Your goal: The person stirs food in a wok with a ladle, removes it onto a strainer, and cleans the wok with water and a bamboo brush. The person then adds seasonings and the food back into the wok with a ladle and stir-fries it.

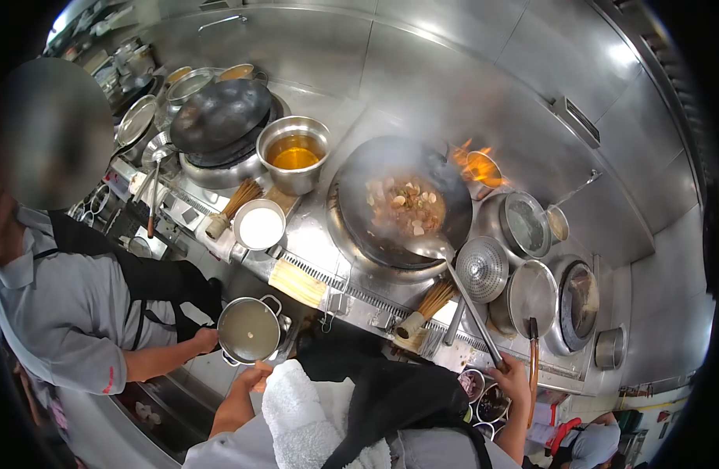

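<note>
My right hand (514, 381) is closed around the handle end of a long ladle (475, 311). The ladle's bowl rests at the near edge of a steaming black wok (359, 223). Inside the wok, sliced pieces of food (406, 202) lie in reddish-brown sauce. My left hand (254, 377) has its fingers curled, just below a two-handled pot (250, 331) of cloudy liquid and beside a white towel (290, 406). Whether it touches the pot, or what it holds, I cannot make out. A co-worker's hand (207, 339) grips the pot's left side.
Flames (480, 166) rise behind the wok. A pot of amber oil (297, 156) and a white-filled bowl (261, 225) stand to its left. A perforated skimmer (481, 270) and a strainer (533, 293) lie to its right. The co-worker (70, 297) stands close at left.
</note>
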Demonstrator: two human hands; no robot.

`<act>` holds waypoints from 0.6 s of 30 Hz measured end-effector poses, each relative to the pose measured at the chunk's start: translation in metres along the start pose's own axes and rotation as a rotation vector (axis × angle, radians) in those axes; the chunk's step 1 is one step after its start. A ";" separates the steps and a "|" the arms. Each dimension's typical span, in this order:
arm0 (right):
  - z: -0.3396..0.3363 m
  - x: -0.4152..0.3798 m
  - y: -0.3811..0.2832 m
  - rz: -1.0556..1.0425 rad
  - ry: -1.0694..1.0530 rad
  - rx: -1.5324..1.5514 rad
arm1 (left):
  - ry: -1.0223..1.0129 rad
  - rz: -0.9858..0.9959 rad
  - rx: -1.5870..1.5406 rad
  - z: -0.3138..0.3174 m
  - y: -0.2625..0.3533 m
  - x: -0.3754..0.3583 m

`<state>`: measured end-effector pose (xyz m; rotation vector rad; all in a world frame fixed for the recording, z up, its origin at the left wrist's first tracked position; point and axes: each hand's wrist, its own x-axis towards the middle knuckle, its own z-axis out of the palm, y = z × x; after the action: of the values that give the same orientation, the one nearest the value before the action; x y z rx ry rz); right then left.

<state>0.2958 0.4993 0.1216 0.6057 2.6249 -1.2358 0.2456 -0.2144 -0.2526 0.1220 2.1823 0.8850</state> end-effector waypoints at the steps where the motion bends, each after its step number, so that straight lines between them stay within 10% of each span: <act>1: -0.005 0.001 -0.001 0.010 0.006 -0.165 | 0.000 -0.003 -0.021 0.003 -0.003 -0.005; 6: 0.080 0.081 0.020 -0.263 0.351 -0.375 | 0.012 -0.010 -0.128 0.011 -0.013 -0.007; 12: 0.128 0.130 -0.023 -0.078 0.123 0.307 | 0.040 -0.012 -0.464 0.012 -0.016 -0.006; 18: 0.162 0.193 -0.053 -0.074 0.269 0.439 | -0.144 0.080 -1.513 0.011 -0.026 0.007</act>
<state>0.0966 0.3998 -0.0076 0.7981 2.6083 -1.8990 0.2529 -0.2248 -0.2784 -0.4490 0.9188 2.1945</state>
